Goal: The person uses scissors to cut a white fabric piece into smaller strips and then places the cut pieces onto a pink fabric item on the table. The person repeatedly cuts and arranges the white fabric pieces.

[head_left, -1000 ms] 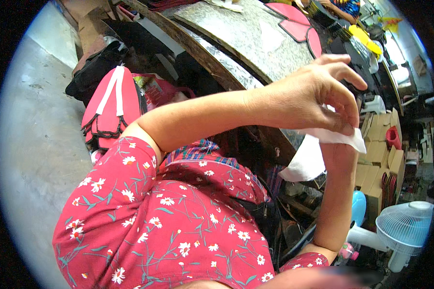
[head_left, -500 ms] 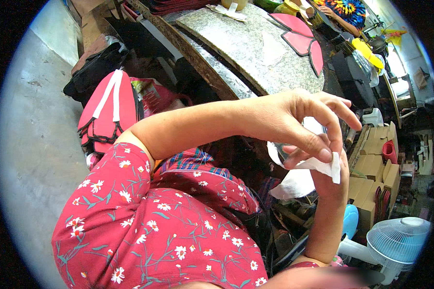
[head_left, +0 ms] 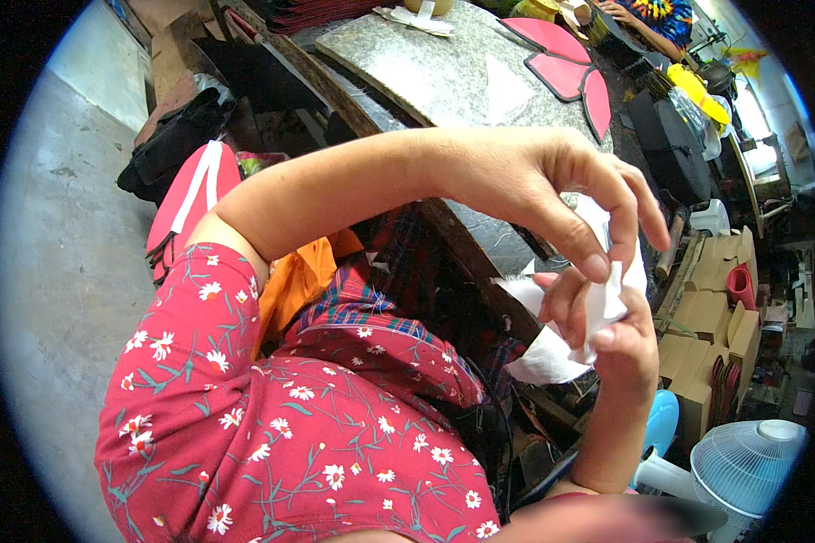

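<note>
A soft white cloth with a frayed edge hangs in loose folds between my hands. My left hand reaches across from the left, bent at the wrist. Its thumb and forefinger pinch the upper end of the cloth, while the other fingers curl free. Just below, my right hand has its fingers closed round the bunched middle of the same cloth. Parts of the cloth behind the fingers are hidden.
Beyond my hands stands a speckled stone-topped table with black-edged pink pieces on it. Pink pieces with white strips lie at left. Cardboard boxes and a fan stand at right. Another person sits at far right.
My left hand has risen slightly, drawing the pinched end of the cloth upward. The right hand's fingers have come into view, closed round the cloth, which is now more bunched.
</note>
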Motion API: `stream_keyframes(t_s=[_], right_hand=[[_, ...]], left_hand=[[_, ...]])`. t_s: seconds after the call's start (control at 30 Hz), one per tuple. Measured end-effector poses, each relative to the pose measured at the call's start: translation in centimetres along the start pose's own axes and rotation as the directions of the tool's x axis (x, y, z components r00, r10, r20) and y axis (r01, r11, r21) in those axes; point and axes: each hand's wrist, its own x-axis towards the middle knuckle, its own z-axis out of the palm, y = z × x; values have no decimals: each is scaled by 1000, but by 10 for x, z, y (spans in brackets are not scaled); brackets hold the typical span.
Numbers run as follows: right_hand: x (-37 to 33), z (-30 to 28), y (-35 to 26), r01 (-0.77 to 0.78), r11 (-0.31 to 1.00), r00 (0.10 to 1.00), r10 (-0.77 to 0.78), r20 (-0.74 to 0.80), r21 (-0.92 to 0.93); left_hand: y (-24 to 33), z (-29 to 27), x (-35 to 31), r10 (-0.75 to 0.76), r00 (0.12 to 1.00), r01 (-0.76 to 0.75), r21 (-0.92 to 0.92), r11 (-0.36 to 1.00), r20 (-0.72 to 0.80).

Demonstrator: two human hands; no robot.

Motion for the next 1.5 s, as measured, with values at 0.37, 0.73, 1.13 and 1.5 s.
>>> stream_keyframes(t_s=[0.37,0.73,1.13,1.5], right_hand=[[-57,-4,-19,-159,844,798,-196,-569,-513],[-67,-21,-8,-10,793,754,-394,-525,-609],[-76,-31,-6,-59,872,724,-298,-622,-486],[32,-63,-36,-66,686,844,-349,-408,-724]], left_hand=[[-58,-114,-66,-489,793,402,915,-32,-365],[-115,-119,11,-247,901,326,932,-156,-356],[-101,-63,-18,-295,914,321,941,107,-278],[-16,-4,-81,-220,945,312,871,380,-242]])
